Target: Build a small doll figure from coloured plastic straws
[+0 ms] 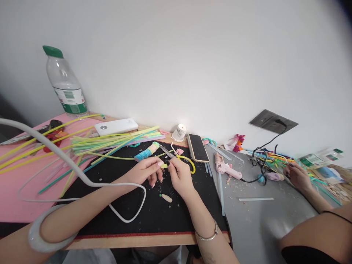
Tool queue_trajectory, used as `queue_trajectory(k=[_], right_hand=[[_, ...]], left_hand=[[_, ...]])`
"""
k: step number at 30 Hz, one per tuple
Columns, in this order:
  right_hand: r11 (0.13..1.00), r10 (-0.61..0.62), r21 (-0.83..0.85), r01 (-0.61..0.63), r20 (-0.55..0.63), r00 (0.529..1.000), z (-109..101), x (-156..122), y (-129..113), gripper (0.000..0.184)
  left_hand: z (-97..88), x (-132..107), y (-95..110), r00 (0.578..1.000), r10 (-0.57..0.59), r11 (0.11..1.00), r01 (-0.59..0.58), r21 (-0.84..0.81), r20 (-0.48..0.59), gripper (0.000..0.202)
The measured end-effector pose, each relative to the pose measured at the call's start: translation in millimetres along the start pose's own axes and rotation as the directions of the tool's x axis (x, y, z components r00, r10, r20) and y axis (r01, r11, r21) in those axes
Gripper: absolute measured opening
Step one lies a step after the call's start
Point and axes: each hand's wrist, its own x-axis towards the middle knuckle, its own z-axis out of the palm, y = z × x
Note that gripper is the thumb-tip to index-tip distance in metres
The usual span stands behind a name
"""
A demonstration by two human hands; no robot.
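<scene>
My left hand [147, 170] pinches a short yellow fuzzy stem, a pipe cleaner [164, 166], between thumb and forefinger. Closed close beside it, my right hand [180, 174] has its thumb at the other end of that stem. A pointed metal tool [166, 151] sticks out of the right hand towards the upper left; its handle is hidden, so I cannot tell its kind. Behind the right hand curves a yellow loop [192, 165]. A blue and yellow thread-like roll [147, 152] lies beyond my hands. Below them on the black mat [123, 216] rests a small cream-coloured piece [166, 198].
Bundled pipe cleaners [110, 143], a white power bank [117, 126] and a bottle [67, 88] stand left. A white cable [82, 176] crosses over my left forearm. Beyond are a paper cup [179, 132], phone [198, 147] and pink glue gun [227, 168]. Another person's hand [298, 178] is at right.
</scene>
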Motion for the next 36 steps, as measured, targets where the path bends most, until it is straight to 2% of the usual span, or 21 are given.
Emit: queue_trajectory(k=[5, 8, 12, 14, 16, 17, 18, 20, 22, 26, 29, 31, 34, 36], right_hand=[[0.974, 0.095, 0.202, -0.104, 0.056, 0.994, 2, 0, 2, 0.027], [0.922, 0.166, 0.339, -0.188, 0.093, 0.982, 6, 0, 5, 0.023], [0.898, 0.194, 0.404, -0.172, -0.013, 0.981, 6, 1, 7, 0.020], [0.897, 0.201, 0.415, -0.150, -0.080, 0.976, 4, 2, 7, 0.019], [0.880, 0.234, 0.447, -0.161, -0.111, 0.966, 3, 2, 6, 0.019], [0.867, 0.254, 0.466, -0.173, -0.115, 0.960, 2, 2, 6, 0.019], [0.855, 0.271, 0.485, -0.184, -0.114, 0.956, 2, 2, 6, 0.018], [0.833, 0.294, 0.514, -0.205, -0.096, 0.951, 3, 2, 8, 0.019], [0.821, 0.306, 0.524, -0.228, -0.067, 0.950, 5, 1, 10, 0.020], [0.801, 0.325, 0.532, -0.275, -0.001, 0.946, 11, 1, 16, 0.021], [0.766, 0.334, 0.567, -0.302, 0.051, 0.941, 13, 2, 18, 0.021], [0.755, 0.333, 0.582, -0.302, 0.057, 0.941, 13, 3, 19, 0.018], [0.750, 0.346, 0.589, -0.302, 0.041, 0.938, 12, 4, 19, 0.016], [0.716, 0.370, 0.623, -0.315, 0.043, 0.928, 11, 5, 18, 0.017]], left_hand=[[-3.2, -2, -3, 0.984, 0.170, 0.959, -0.151, 0.239, -0.060, 0.022], [-4.9, -3, -3, 0.971, 0.227, 0.921, -0.188, 0.343, -0.077, 0.018], [-9.3, -3, 2, 0.956, 0.281, 0.869, -0.215, 0.446, -0.087, 0.017], [-14.5, -2, 6, 0.913, 0.369, 0.811, -0.226, 0.540, -0.172, 0.018], [-21.9, 1, 7, 0.838, 0.484, 0.704, -0.203, 0.681, -0.251, 0.020], [-25.8, 2, 6, 0.809, 0.531, 0.628, -0.176, 0.758, -0.253, 0.022], [-29.5, 4, 4, 0.800, 0.559, 0.545, -0.158, 0.823, -0.218, 0.025], [-35.4, 7, -1, 0.830, 0.534, 0.415, -0.093, 0.905, -0.160, 0.040], [-39.0, 10, -8, 0.869, 0.473, 0.336, -0.024, 0.942, -0.146, 0.047], [-43.0, 12, -18, 0.868, 0.472, 0.265, 0.022, 0.964, -0.150, 0.042], [-45.9, 15, -19, 0.868, 0.460, 0.285, 0.059, 0.957, -0.190, 0.041], [-46.7, 16, -17, 0.862, 0.453, 0.367, 0.054, 0.929, -0.229, 0.041], [-44.2, 16, -10, 0.837, 0.443, 0.614, -0.022, 0.789, -0.322, 0.045], [-40.2, 15, -5, 0.828, 0.390, 0.794, -0.081, 0.602, -0.402, 0.049]])
